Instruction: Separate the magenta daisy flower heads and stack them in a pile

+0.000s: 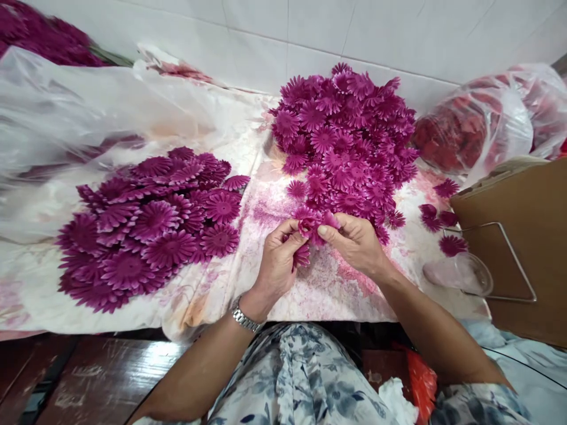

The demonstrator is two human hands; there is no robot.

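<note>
In the head view, the left hand (279,254) pinches a small ruffled magenta-purple fabric flower (310,225) between thumb and fingers, while the right hand (359,241) has thumb and fingers closed on a petal at the flower's other side, so the two hands nearly meet around it. Just under the left fingertips shows a small magenta piece with notched petals (302,255), partly hidden; whether that hand grips it too, I cannot tell. A silver metal link-band watch (246,316) circles the left wrist. Directly beyond the hands, a tall loose heap of small purple daisy-shaped fabric pieces (341,147) rises on the bench (328,289), which is covered with a pale, pink-blotched cloth. To the left of the hands lies a lower, spread pile of larger flat purple rosettes (146,224), with a crumpled clear plastic bag (97,94) behind it. Right of the right hand are a few loose purple petal pieces (452,245), a translucent plastic cup (456,273) on its side, and a brown cardboard box (522,200) with a bent metal wire frame (517,260) against it. Farther off, beyond the right hand, sits a clear bag of red pieces (456,130).
</note>
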